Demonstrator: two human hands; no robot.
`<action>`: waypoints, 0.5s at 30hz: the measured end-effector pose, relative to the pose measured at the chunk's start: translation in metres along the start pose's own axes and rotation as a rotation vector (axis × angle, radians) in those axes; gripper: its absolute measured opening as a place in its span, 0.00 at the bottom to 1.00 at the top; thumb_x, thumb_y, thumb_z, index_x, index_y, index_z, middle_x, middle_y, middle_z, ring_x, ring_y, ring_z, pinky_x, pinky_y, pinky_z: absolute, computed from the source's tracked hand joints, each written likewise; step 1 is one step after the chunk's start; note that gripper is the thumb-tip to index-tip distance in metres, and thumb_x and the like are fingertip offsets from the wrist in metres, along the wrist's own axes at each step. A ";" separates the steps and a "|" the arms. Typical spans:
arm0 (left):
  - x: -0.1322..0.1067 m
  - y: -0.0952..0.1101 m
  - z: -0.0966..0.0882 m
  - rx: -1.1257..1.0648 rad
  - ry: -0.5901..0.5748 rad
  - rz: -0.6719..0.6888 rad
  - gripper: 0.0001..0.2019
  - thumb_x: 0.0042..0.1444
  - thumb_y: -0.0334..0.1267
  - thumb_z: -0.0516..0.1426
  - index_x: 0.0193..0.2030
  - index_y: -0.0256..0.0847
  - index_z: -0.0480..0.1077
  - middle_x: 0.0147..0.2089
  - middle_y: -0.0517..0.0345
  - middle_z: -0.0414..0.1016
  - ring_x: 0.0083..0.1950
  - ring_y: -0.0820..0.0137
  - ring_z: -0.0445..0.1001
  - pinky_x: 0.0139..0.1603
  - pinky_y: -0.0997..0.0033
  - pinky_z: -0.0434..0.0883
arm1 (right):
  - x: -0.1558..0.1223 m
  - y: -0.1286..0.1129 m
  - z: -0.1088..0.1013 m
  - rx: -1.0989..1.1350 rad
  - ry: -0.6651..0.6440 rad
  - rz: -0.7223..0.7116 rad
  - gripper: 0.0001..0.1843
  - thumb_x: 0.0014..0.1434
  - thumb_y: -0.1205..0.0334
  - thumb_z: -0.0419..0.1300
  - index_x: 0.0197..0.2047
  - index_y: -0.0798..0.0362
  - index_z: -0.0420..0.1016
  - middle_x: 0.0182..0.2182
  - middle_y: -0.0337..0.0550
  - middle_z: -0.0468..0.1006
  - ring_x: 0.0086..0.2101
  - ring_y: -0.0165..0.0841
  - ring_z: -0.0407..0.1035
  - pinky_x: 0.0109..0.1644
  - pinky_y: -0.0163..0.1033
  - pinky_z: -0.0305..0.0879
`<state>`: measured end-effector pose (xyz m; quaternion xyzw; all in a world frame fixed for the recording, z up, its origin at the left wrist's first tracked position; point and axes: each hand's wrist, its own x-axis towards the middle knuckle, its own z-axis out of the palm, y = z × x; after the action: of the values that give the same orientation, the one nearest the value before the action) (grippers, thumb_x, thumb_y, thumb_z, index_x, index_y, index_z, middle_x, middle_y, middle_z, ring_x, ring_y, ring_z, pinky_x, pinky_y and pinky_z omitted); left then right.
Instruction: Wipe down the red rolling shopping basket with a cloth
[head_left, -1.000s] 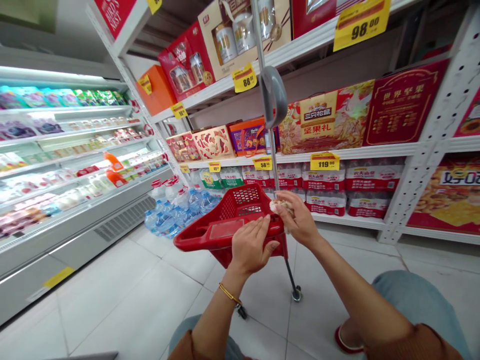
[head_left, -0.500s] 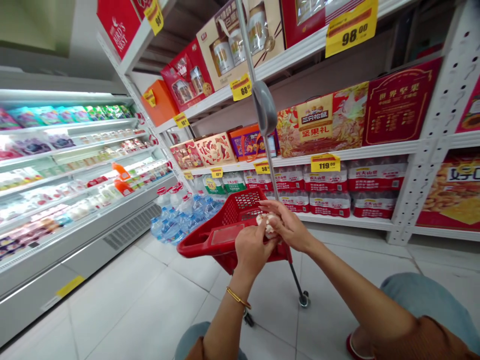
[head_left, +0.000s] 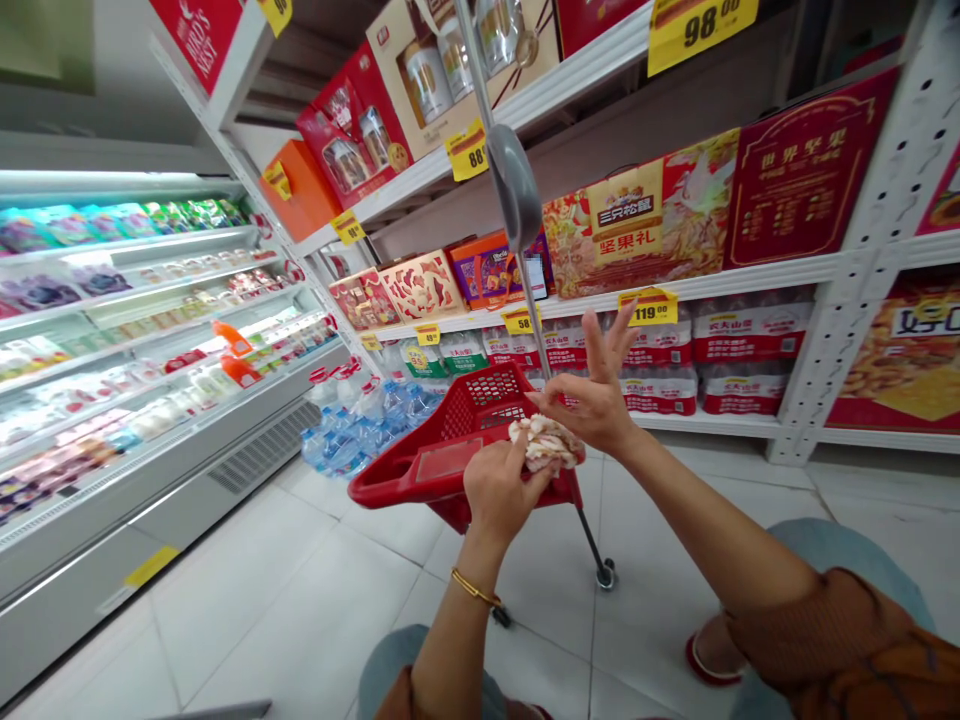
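Observation:
My left hand (head_left: 499, 492), with a gold bangle (head_left: 475, 588) on its wrist, is shut on a crumpled pinkish-white clump (head_left: 544, 443) of food or wrapping; I cannot tell which. That hand and the clump are just above the rim of a red shopping trolley basket (head_left: 450, 462). My right hand (head_left: 596, 388) is raised just up and to the right of the clump, fingers spread. Its index finger points toward the clump but does not hold it.
A thin metal pole with a grey handle (head_left: 514, 188) rises from the basket. White shelves with gift boxes and shrink-wrapped water bottle packs (head_left: 652, 342) stand ahead. A refrigerated display case (head_left: 142, 340) runs along the left. The floor is white tile.
My right hand has let go of the clump and lifted away, its fingers spreading. The clump now shows more fully in my left hand. The view has tilted slightly.

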<state>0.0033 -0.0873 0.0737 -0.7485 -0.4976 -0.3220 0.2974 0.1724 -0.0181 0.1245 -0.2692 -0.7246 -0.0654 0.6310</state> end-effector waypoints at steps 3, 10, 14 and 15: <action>-0.001 -0.001 0.001 -0.006 -0.014 0.000 0.24 0.59 0.55 0.56 0.51 0.36 0.73 0.32 0.52 0.79 0.34 0.64 0.76 0.36 0.66 0.66 | -0.003 -0.003 0.002 -0.027 -0.046 -0.015 0.13 0.57 0.59 0.65 0.46 0.40 0.74 0.67 0.32 0.56 0.70 0.51 0.31 0.70 0.71 0.32; -0.002 -0.002 0.004 0.000 0.004 0.015 0.23 0.58 0.54 0.57 0.50 0.38 0.74 0.34 0.53 0.80 0.34 0.64 0.77 0.36 0.66 0.66 | 0.004 -0.007 0.000 -0.035 -0.094 -0.019 0.15 0.56 0.59 0.65 0.47 0.39 0.75 0.69 0.28 0.50 0.70 0.52 0.24 0.70 0.71 0.31; -0.003 -0.002 0.004 -0.005 0.011 0.022 0.23 0.59 0.54 0.56 0.51 0.37 0.73 0.35 0.51 0.81 0.35 0.64 0.77 0.36 0.66 0.67 | 0.006 -0.008 -0.001 0.009 -0.120 -0.031 0.13 0.57 0.59 0.65 0.46 0.37 0.75 0.69 0.24 0.50 0.70 0.51 0.24 0.70 0.71 0.31; -0.003 -0.003 0.004 -0.007 0.007 0.023 0.23 0.59 0.54 0.56 0.51 0.37 0.73 0.35 0.51 0.81 0.35 0.64 0.77 0.36 0.66 0.67 | 0.006 -0.009 -0.002 0.016 -0.122 -0.035 0.13 0.57 0.59 0.65 0.46 0.38 0.75 0.69 0.24 0.50 0.70 0.51 0.24 0.70 0.71 0.30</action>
<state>0.0007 -0.0851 0.0694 -0.7540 -0.4868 -0.3228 0.3003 0.1693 -0.0243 0.1325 -0.2546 -0.7669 -0.0541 0.5866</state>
